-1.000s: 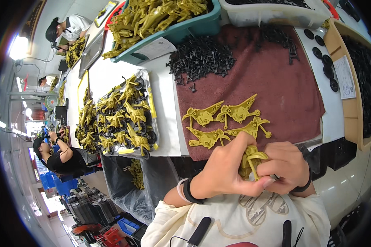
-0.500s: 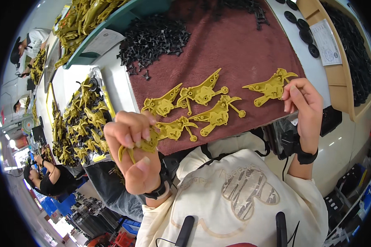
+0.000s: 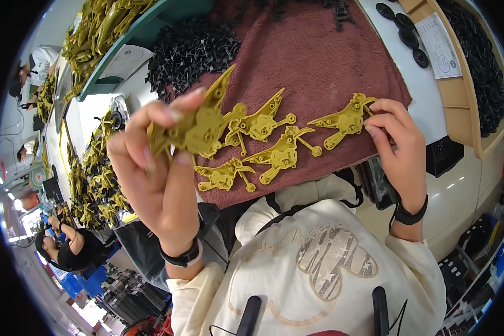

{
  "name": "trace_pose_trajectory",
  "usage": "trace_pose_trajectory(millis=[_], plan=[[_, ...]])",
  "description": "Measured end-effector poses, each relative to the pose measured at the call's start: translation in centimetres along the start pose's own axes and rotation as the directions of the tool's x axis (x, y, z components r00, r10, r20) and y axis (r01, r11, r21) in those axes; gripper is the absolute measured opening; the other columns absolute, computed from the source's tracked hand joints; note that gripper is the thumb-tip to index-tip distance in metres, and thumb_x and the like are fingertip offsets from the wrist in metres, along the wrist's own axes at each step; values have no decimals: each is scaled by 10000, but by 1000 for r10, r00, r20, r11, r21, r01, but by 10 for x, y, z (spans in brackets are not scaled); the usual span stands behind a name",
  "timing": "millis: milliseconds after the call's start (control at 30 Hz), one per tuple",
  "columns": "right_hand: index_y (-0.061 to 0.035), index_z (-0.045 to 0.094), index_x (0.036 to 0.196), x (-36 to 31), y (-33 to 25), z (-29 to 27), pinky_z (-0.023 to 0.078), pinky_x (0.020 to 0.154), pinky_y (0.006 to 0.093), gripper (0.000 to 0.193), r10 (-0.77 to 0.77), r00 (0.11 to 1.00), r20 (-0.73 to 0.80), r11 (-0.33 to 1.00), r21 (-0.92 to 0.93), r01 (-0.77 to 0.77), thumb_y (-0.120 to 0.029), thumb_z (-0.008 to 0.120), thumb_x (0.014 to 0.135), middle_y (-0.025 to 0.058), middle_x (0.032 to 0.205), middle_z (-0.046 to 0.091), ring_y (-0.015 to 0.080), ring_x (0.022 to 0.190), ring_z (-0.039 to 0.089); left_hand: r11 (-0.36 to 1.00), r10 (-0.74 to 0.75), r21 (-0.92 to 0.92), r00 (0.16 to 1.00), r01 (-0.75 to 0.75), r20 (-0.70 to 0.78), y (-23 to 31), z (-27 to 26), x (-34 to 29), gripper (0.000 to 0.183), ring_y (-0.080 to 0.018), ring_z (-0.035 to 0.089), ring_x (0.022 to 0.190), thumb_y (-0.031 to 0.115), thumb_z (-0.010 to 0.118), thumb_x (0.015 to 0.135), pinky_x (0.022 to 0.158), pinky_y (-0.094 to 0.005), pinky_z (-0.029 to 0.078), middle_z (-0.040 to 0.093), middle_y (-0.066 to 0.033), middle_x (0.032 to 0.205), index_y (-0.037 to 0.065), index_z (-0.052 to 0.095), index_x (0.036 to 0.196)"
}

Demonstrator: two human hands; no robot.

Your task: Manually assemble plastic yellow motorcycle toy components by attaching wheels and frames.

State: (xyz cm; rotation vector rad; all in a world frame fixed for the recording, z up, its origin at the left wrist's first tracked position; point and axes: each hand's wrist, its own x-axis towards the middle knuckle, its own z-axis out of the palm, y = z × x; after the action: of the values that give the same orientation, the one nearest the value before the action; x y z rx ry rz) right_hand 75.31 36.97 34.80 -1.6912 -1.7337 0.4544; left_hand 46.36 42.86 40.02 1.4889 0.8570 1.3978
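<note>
1. Head view, the hands: the left hand (image 3: 157,168) is raised off the surface, its fingers closed around an olive-yellow moulded plastic part (image 3: 193,126) that it holds up in front of the camera. The right hand (image 3: 397,148) is low at the right edge of the maroon cloth (image 3: 325,61), thumb and fingertips pinched on a second yellow part (image 3: 344,119) that lies on the cloth.

2. Head view, the step in hand: by my reading this is a pick-and-check or sorting stage — one piece lifted for a look, the other gripped where it lies. Three more matching yellow parts (image 3: 263,143) lie between the two hands on the cloth. A next move would call for a steady pinch on the thin prongs, which look likely to snag on the cloth's pile.

3. Head view, edges and room: the cloth's near edge hangs just over the surface's front, close to the person's chest, so the lowest parts sit near a drop. A heap of small black pieces (image 3: 193,53) crowds the cloth's far left corner beside a teal bin (image 3: 168,25) of yellow parts. A wooden tray (image 3: 470,120) of black pieces bounds the right side. The middle and far right of the cloth are bare — the most open room for setting things down
</note>
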Motion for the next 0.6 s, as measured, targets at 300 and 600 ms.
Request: trace_pose_trajectory(millis=[300,600], plan=[[-22,661,858,1,-6,1,467,732,360,127,-158,987,20,987,-7,158,12,695,741,61,945,639,271,819,595,976,-202,-15,923,218,327,-52,60,28,358,-209,552,1125,-173,390,783,795,-286,477,459,-126,1093,39,337,1066],[-18,662,866,2,2,0,455,723,360,133,-193,981,-6,981,20,193,13,704,744,78,917,633,269,816,588,700,-166,625,774,-344,611,-60,70,21,358,-338,523,1042,8,656,797,929,-408,420,507,-130,1084,49,518,1124]])
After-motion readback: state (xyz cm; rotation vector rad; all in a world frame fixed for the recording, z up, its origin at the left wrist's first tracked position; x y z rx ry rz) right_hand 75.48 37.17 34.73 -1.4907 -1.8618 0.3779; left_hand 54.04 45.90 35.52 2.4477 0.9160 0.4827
